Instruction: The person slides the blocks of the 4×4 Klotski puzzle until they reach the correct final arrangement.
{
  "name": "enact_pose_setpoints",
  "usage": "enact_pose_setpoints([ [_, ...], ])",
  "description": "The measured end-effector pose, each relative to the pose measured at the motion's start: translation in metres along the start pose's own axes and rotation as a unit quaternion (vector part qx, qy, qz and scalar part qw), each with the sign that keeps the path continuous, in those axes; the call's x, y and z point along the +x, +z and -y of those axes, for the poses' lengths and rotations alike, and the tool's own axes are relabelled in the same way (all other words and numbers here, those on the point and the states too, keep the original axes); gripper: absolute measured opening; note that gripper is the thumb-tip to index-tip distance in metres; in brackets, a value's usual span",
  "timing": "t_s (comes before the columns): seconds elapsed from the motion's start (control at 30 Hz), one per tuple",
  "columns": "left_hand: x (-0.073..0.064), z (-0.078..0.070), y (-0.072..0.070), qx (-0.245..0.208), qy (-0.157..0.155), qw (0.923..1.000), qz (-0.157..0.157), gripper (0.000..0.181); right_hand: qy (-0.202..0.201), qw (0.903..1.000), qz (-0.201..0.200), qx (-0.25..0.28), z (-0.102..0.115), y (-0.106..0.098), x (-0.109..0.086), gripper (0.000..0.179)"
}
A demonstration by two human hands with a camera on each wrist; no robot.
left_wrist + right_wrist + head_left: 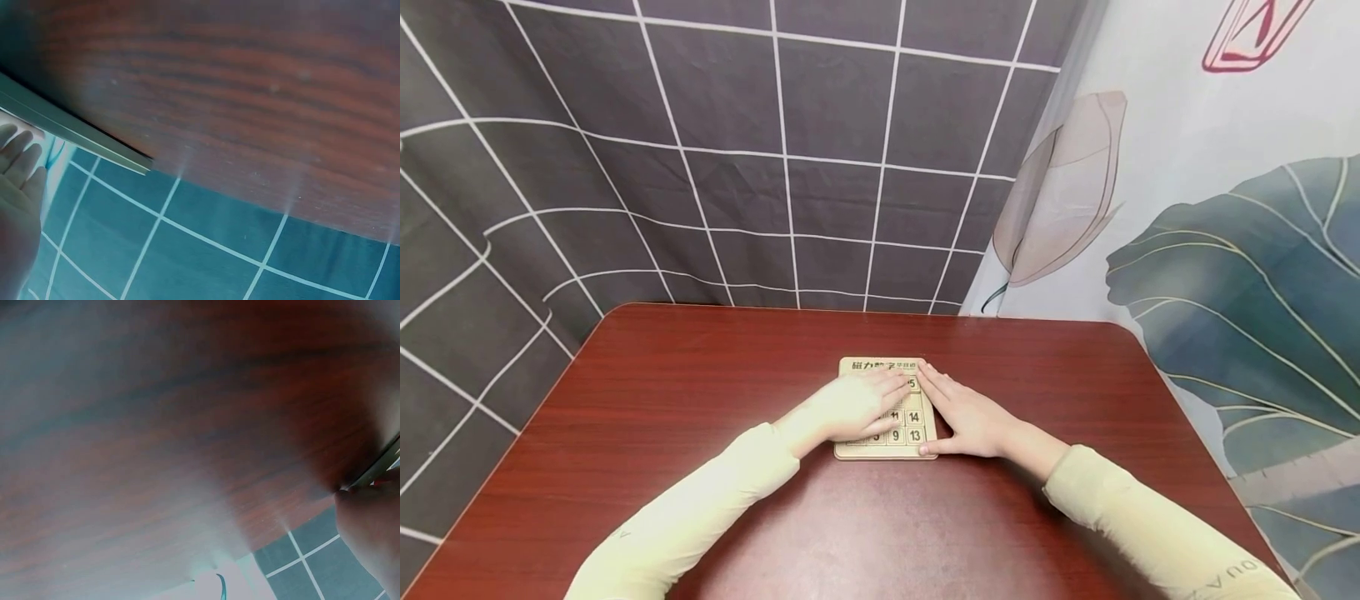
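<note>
A pale wooden number sliding puzzle [887,452] lies flat on the table in the head view, with Chinese lettering along its top. Tiles reading 11, 14, 9 and 13 show; others are hidden under my left hand [861,406]. That hand lies across the tiles from the left, fingers extended. On the right side, my right hand [972,417] touches the frame, its straight fingers at the upper right corner and its thumb near the lower right. The left wrist view shows the puzzle's edge [75,131] beside the fingers. The right wrist view catches only part of the right hand [372,528].
The reddish-brown wooden table [700,350] has rounded far corners. Behind it hangs a dark grey curtain [835,200] with a white grid. A white curtain with leaf prints [1225,275] hangs at the right.
</note>
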State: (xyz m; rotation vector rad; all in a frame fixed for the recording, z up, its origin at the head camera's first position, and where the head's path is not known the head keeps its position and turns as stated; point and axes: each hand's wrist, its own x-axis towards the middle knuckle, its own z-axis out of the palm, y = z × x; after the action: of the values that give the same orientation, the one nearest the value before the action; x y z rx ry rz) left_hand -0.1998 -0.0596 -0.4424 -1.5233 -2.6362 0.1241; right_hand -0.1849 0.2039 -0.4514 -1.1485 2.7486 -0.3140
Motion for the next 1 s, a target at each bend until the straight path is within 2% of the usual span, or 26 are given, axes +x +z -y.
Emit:
enact_pose_setpoints([
  [0.13,0.005,0.004,-0.001,-0.024,-0.023,0.9993,0.018,0.063,0.001,1.0,0.001,0.001,0.0,0.0,0.0,0.114],
  [0.23,0.005,0.004,-0.002,-0.032,-0.03,0.9988,0.023,0.063,0.001,1.0,0.001,0.003,-0.001,0.0,0.001,0.113],
  [0.4,0.003,0.002,-0.003,-0.013,-0.017,0.9995,0.023,0.063,0.001,1.0,-0.001,0.005,-0.001,0.0,0.001,0.113],
  [0.63,-0.005,-0.009,-0.001,0.023,0.024,0.9994,-0.001,0.06,0.005,1.0,0.001,0.006,-0.001,-0.001,0.001,0.114],
  [0.8,-0.008,-0.012,0.002,0.025,0.021,0.9995,0.004,0.062,0.004,1.0,0.0,0.005,-0.001,0.001,0.0,0.114],
  [1.0,-0.015,0.001,0.002,0.015,0.008,0.9998,-0.005,0.061,0.004,1.0,0.002,0.005,0.0,0.0,0.0,0.114],
])
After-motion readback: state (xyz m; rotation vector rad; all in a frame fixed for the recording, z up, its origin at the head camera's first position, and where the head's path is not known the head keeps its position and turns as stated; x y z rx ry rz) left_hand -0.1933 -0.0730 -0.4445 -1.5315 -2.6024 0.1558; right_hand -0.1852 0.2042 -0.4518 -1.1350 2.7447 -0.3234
